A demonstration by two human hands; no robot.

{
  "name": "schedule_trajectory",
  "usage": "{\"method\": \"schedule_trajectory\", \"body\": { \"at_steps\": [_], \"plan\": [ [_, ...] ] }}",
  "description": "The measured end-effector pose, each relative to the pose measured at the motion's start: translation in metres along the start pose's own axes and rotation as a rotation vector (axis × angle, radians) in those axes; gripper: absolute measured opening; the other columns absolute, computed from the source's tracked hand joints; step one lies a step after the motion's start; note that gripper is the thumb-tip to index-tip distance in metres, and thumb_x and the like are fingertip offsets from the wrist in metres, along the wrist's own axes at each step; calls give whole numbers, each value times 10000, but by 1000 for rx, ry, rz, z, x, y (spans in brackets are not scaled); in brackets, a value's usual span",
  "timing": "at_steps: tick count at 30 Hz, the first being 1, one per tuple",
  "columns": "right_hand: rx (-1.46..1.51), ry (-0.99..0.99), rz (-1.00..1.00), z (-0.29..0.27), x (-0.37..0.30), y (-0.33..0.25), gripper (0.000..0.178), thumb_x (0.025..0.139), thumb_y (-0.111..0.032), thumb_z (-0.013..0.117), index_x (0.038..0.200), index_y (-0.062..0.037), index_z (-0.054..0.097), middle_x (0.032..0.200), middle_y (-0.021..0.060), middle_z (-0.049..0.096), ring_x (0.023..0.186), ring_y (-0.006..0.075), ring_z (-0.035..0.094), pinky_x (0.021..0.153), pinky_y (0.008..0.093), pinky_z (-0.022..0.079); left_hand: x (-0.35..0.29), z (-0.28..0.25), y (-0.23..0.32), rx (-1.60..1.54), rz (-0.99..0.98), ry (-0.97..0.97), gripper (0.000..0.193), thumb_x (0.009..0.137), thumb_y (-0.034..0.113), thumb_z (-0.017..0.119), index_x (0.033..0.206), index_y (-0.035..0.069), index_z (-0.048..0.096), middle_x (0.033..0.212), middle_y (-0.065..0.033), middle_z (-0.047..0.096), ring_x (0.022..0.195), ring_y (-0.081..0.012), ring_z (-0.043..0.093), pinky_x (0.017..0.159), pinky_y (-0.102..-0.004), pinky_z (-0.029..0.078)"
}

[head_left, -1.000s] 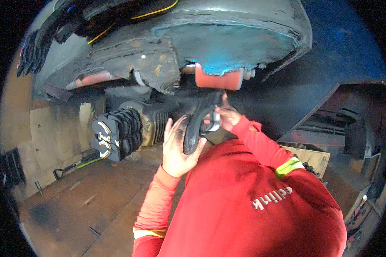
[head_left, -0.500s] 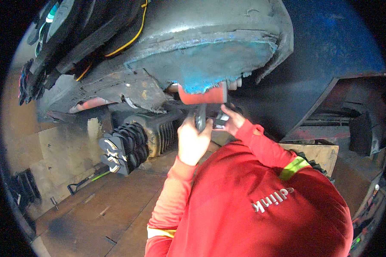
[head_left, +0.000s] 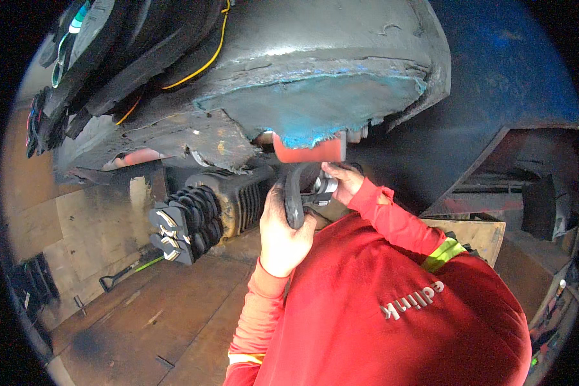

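My left hand [head_left: 281, 239] is closed round the lower part of a black flip-flop [head_left: 293, 193], its thumb along the sole's edge. The sole stands nearly edge-on, just below a red sanding wheel [head_left: 307, 152]; a narrow gap seems to part them. My right hand [head_left: 344, 183] is closed on the flip-flop's right side, by the strap with its light patch. Over the wheel hangs a ragged teal-grey cloth [head_left: 321, 103], which hides the wheel's upper part.
A dusty grey hood [head_left: 341, 32] spans the top. Several black flip-flops [head_left: 189, 219] are stacked at left beside a dark ribbed crate [head_left: 241, 196]. More black straps or soles [head_left: 135, 58] hang upper left. A blue panel [head_left: 495, 71] stands at right, above a wooden box [head_left: 472, 235].
Both hands have drawn the flip-flop a little down from the wheel and turned it, so more of its sole edge and strap shows. The view has shifted slightly.
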State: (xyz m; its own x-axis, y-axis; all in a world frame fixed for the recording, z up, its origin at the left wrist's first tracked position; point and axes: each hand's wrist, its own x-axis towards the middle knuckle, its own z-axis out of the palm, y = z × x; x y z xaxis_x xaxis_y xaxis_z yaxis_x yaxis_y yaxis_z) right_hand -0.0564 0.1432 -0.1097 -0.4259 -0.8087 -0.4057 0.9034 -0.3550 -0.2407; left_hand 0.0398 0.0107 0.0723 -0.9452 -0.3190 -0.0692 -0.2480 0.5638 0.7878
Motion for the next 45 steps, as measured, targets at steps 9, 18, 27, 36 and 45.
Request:
{"method": "schedule_trajectory", "body": {
  "at_steps": [9,18,27,36,45],
  "plan": [
    [-48,-17,-7,17,-11,-8,429,951,-330,679,1273,-60,592,1216,80,663,1117,277,646,939,530,539,-7,-8,15,38,-97,-10,564,745,40,647,1289,-65,537,1090,-249,682,993,-352,690,893,-411,529],
    [-64,-42,-44,36,-19,0,452,924,-331,717,1254,-54,582,1174,76,659,1077,250,662,883,460,574,-15,-26,23,-62,-58,37,624,725,30,625,1307,-129,469,1031,-297,662,955,-426,697,827,-428,559],
    [-43,120,99,39,-23,-16,398,922,-302,723,1210,-80,562,1171,73,635,1057,286,661,846,515,590,-5,-25,28,-12,31,-10,590,735,17,610,1294,-117,477,1024,-286,666,927,-431,694,805,-440,561],
    [-11,13,17,65,-42,1,432,984,-358,613,1293,-59,575,1215,84,679,1160,240,633,1012,478,497,-20,-48,55,44,-33,-44,620,758,21,619,1343,-102,453,1080,-306,664,996,-437,689,843,-436,559],
    [-57,37,-16,52,-35,-8,468,947,-295,686,1329,-70,535,1257,75,652,1129,243,649,984,495,506,-25,-43,35,-66,-93,-59,598,757,-2,594,1336,-92,479,1088,-276,672,1014,-386,694,878,-410,547]
  ]
}}
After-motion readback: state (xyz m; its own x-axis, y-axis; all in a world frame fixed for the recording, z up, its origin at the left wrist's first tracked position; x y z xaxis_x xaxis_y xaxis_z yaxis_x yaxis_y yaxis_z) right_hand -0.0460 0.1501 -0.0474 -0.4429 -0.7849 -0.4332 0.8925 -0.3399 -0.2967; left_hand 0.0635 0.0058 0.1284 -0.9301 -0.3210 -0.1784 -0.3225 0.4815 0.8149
